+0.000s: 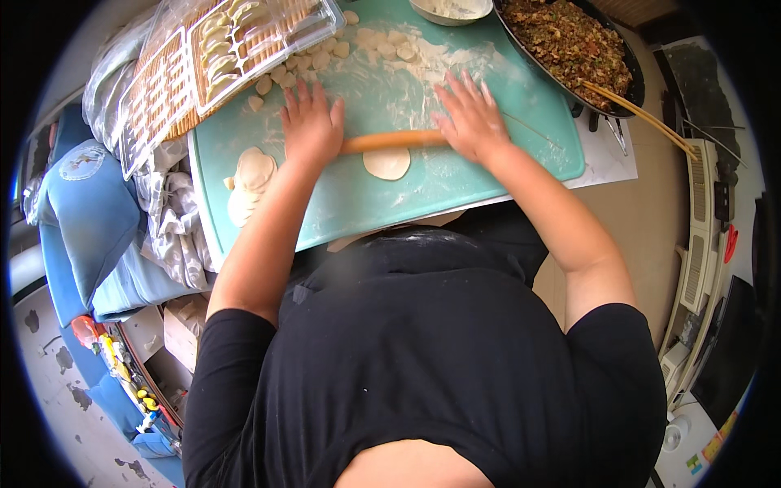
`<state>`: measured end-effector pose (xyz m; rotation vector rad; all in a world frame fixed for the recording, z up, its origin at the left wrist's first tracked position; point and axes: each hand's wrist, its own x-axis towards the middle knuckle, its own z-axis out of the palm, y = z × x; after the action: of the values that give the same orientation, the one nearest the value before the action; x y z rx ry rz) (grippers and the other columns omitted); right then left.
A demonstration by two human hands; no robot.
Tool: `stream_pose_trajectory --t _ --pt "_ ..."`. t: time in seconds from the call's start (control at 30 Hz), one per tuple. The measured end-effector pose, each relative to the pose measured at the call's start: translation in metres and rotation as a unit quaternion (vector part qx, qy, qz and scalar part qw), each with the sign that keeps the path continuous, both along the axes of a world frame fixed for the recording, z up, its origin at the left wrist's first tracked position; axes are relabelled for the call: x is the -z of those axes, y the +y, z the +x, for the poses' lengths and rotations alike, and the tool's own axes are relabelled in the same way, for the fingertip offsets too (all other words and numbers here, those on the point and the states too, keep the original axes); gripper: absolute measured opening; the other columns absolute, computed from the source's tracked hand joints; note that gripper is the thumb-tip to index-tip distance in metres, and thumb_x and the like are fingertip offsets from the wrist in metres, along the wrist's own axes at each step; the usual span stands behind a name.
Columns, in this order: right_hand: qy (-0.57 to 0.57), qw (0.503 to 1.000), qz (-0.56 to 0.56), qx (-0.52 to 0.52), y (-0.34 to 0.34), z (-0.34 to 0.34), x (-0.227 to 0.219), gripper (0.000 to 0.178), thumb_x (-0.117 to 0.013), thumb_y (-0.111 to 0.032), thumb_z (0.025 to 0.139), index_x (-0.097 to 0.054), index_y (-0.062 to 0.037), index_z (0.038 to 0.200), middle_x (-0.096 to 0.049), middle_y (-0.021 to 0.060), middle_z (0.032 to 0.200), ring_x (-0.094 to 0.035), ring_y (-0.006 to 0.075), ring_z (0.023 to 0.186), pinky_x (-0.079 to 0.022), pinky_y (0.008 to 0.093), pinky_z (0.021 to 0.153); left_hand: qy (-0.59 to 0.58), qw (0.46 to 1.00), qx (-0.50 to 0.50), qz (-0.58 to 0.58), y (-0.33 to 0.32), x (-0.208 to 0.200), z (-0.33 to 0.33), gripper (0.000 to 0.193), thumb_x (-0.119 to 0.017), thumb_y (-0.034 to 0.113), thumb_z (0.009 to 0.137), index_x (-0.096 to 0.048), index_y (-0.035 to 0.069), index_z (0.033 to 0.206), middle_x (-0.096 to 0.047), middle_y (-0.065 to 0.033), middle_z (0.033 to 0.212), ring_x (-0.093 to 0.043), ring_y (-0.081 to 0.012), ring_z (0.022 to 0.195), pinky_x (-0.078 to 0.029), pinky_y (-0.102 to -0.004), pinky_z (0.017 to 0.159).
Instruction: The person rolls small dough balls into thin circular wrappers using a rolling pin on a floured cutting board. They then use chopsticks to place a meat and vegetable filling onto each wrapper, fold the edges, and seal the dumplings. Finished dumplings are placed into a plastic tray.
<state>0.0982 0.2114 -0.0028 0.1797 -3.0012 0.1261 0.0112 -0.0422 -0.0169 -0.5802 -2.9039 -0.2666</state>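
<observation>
Spreading their fingers over the two ends of a wooden pin (pixel 394 141), a person worked with the left hand (pixel 313 130) and right hand (pixel 473 122) open, flat and palm down, neither one curled into a grip. The fingers reached away from the body, those of the right hand angled slightly left. Both forearms came in from the sides of a black top (pixel 439 350), the right elbow bent outward.

The pin lay on a green mat (pixel 342 215), its long axis running left to right across the person's front, the right end a touch farther away. Its midsection showed between the hands, over the far rim of a round wrapper (pixel 386 165).

Bare green surface stretched from the wrapper to the mat's near edge, and from the right hand to the mat's right edge. On the left, a pile of wrappers (pixel 254 175) sat just beside the left forearm, near the mat's left side.

Beyond the fingertips, small dough pieces (pixel 321 59) lay in scattered flour. Farther out stood a bowl (pixel 453 8), a tray of dumplings (pixel 218 49) at far left, and a pan (pixel 639 81) of chopped filling (pixel 569 45) at far right, chopsticks (pixel 643 115) jutting over its rim.
</observation>
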Motion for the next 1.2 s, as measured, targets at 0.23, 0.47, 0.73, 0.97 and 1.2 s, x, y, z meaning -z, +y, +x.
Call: stream_pose_trajectory --t 0.23,0.47,0.73,0.97,1.2 --pt "-0.068 0.985 -0.086 -0.135 -0.011 0.089 -0.009 0.046 -0.06 -0.024 0.081 -0.049 -0.0073 0.122 -0.037 0.0124 0.139 -0.03 0.031 0.132 -0.025 0.0461 0.107 -0.098 0.977 0.188 0.021 -0.022 -0.026 0.096 0.045 -0.053 0.025 0.085 -0.048 0.006 0.124 -0.042 -0.0168 0.133 -0.038 -0.0381 0.123 -0.033 -0.047 0.099" --pt "-0.027 0.964 -0.185 -0.189 -0.009 0.093 -0.025 0.037 -0.068 -0.014 0.072 -0.055 -0.0071 0.106 -0.057 0.0066 0.1 -0.055 0.0286 0.095 -0.044 0.0412 0.079 -0.239 0.946 0.193 0.104 0.01 -0.044 0.064 0.016 -0.064 0.014 0.074 -0.063 0.007 0.088 -0.06 -0.0102 0.092 -0.057 -0.0302 0.088 -0.047 -0.0392 0.074" --pt "-0.047 0.972 -0.195 -0.123 -0.016 0.08 -0.017 0.031 -0.064 -0.021 0.079 -0.055 -0.0078 0.105 -0.049 0.0105 0.118 -0.045 0.0302 0.111 -0.038 0.0411 0.092 -0.043 0.985 0.155 0.061 -0.033 -0.033 0.084 0.033 -0.052 0.024 0.087 -0.052 0.007 0.116 -0.05 -0.0147 0.121 -0.045 -0.0357 0.113 -0.036 -0.045 0.094" --pt "-0.015 0.999 -0.027 -0.034 -0.029 0.014 0.004 0.054 -0.045 -0.045 0.089 -0.045 -0.01 0.131 -0.023 0.0119 0.147 -0.017 0.0291 0.137 -0.014 0.0477 0.111 -0.039 0.995 0.083 -0.024 -0.023 -0.008 0.037 0.052 -0.039 0.035 0.092 -0.036 0.007 0.135 -0.028 -0.0171 0.144 -0.023 -0.0378 0.134 -0.021 -0.0518 0.107" --pt "-0.094 0.986 0.001 -0.137 -0.034 0.019 -0.021 0.054 -0.044 -0.045 0.09 -0.042 -0.0121 0.133 -0.023 0.0099 0.147 -0.016 0.0293 0.138 -0.013 0.0471 0.111 -0.054 0.997 0.05 -0.011 -0.037 -0.001 0.054 0.054 -0.036 0.035 0.092 -0.033 0.006 0.137 -0.022 -0.0188 0.147 -0.016 -0.041 0.135 -0.015 -0.055 0.107"
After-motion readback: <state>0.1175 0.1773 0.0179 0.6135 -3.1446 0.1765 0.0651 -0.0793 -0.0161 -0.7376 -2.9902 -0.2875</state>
